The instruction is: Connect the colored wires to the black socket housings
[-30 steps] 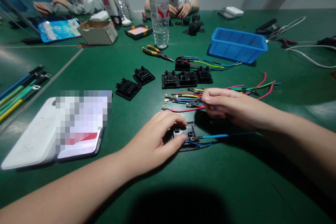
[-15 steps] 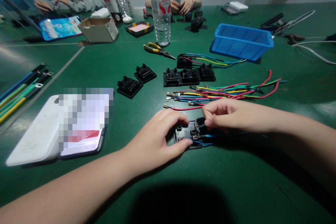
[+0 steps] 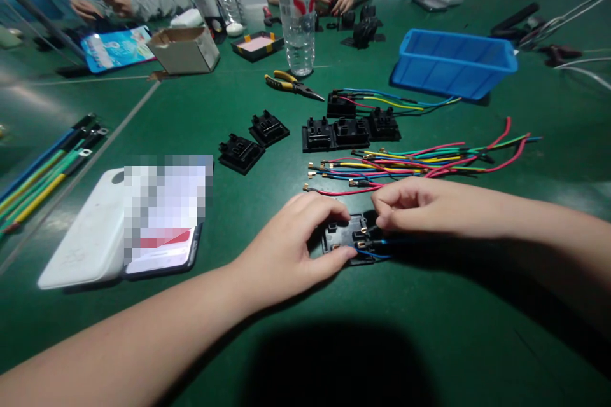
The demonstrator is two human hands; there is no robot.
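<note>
On the table in front of me lies a black plastic socket panel [image 3: 344, 234], its back side up. My left hand [image 3: 286, 245] holds it at the left, thumb on the near edge and fingers over the far edge. My right hand [image 3: 410, 205] is closed in a pinch at the panel's right side, gripping the black-sleeved end of a wire [image 3: 365, 230] whose brass terminal touches or nearly touches the panel. That wire's colour is hidden by the hand. Blue wires [image 3: 380, 255] run from the panel toward the right, partly in shadow.
Beyond my hands lie loose coloured wires [image 3: 410, 168], several black socket panels [image 3: 317, 133] and yellow-handled pliers [image 3: 292, 84]. A blue bin [image 3: 453, 63], water bottle [image 3: 298, 32] and cardboard box [image 3: 186, 54] stand farther back. Phones [image 3: 86, 229] lie left. Two people sit across the table.
The whole view has shifted slightly, moving things right and up in the picture. My left hand keeps its hold on the panel; the right hand stays pinched beside it, the brass terminal now showing more clearly.
</note>
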